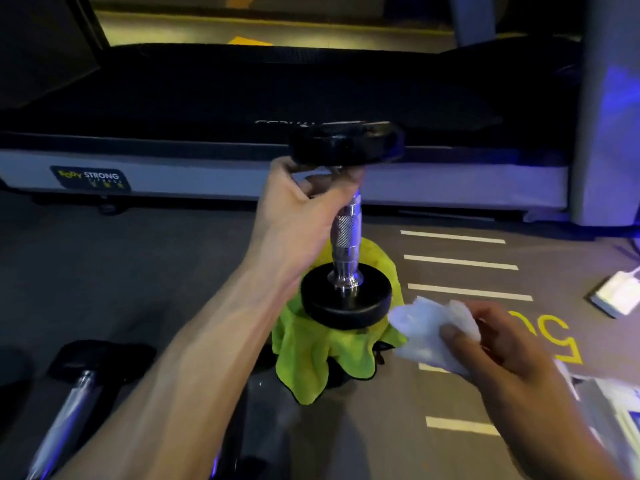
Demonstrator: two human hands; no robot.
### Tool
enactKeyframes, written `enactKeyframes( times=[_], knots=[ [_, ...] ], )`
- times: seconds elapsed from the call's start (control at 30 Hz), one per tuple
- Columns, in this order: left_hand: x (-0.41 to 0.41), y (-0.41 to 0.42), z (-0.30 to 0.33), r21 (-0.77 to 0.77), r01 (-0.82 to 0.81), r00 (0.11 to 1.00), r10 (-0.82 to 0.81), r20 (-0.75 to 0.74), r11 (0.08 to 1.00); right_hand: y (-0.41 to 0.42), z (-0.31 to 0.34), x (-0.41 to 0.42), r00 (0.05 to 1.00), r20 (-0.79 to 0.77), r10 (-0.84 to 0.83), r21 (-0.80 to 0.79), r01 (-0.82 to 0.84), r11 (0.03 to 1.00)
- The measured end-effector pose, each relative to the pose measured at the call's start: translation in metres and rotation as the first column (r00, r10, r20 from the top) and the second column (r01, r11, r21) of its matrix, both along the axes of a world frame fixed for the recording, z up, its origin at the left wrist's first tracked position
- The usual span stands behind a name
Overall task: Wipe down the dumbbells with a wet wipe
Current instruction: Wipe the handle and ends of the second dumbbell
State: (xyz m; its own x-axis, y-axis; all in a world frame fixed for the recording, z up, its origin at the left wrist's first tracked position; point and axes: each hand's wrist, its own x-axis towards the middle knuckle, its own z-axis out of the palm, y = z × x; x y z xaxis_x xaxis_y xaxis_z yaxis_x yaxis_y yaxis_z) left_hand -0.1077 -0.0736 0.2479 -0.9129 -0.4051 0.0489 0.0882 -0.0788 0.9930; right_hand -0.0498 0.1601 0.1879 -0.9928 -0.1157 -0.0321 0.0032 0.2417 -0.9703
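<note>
— Left hand [304,206] first: what has it got?

— It is closed around the top of the chrome handle of the upright dumbbell [346,237], fingers curled just under the upper black plate, thumb on the near side. The dumbbell stands on end, and I'll place everything else from it.

— Start with the biggest thing, then.

— Behind the dumbbell runs a treadmill [242,98], its dark belt and pale side rail stretching across the view, with a "Body Strong" label on the rail far to the dumbbell's left. Under everything lies the grey floor [138,271], with white dashes and a yellow number painted to the dumbbell's right.

— And beneath the dumbbell?

— A lime-green cloth [322,355], draped over something dark that I cannot make out. The lower plate sits over it; whether it rests on it or hangs just clear, I cannot tell.

— Other weights?

— A second dumbbell [72,386] lies on the floor, down and left of the upright one.

— The right hand [498,344]?

— Down and right of the lower plate, fingers pinched shut on a crumpled white wet wipe [429,330]. The wipe's edge is just beside that plate's rim, close to touching.

— Anything smaller?

— A white flat object [616,292] on the floor, well right of the dumbbell.
</note>
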Motion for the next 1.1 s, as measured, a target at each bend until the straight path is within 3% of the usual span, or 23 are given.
enactKeyframes(
  times=[0.23, 0.4, 0.5, 0.6, 0.77, 0.9, 1.1],
  knots=[
    [-0.008, -0.013, 0.003, -0.145, 0.033, 0.991, -0.051, -0.123, 0.989, -0.02, 0.008, -0.045, 0.993, -0.105, -0.05, -0.027, 0.047, 0.999],
    [-0.008, -0.023, 0.004, -0.357, 0.02, 0.989, -0.071, -0.132, 0.934, -0.052, 0.01, -0.066, 0.988, -0.143, 0.061, -0.027, -0.065, 0.998],
    [-0.008, -0.028, 0.004, -0.499, -0.041, 0.984, -0.053, -0.173, 0.866, -0.063, 0.005, -0.064, 0.973, -0.145, 0.181, 0.042, -0.177, 0.983],
    [-0.009, -0.029, 0.005, -0.63, -0.118, 0.948, -0.102, -0.302, 0.768, -0.066, 0.001, -0.055, 0.947, -0.184, 0.262, 0.158, -0.234, 0.959],
    [-0.012, -0.031, 0.002, -0.663, -0.205, 0.912, -0.105, -0.397, 0.72, -0.064, -0.002, -0.036, 0.923, -0.328, 0.201, 0.324, -0.09, 0.942],
    [-0.01, -0.026, 0.005, -0.651, -0.261, 0.912, -0.039, -0.409, 0.713, -0.086, 0.006, -0.023, 0.814, -0.504, 0.288, 0.482, -0.011, 0.876],
    [0.009, -0.019, 0.017, -0.704, -0.219, 0.923, -0.09, -0.373, 0.676, -0.106, 0.017, -0.024, 0.797, -0.382, 0.468, 0.647, -0.13, 0.751]
  ],
)
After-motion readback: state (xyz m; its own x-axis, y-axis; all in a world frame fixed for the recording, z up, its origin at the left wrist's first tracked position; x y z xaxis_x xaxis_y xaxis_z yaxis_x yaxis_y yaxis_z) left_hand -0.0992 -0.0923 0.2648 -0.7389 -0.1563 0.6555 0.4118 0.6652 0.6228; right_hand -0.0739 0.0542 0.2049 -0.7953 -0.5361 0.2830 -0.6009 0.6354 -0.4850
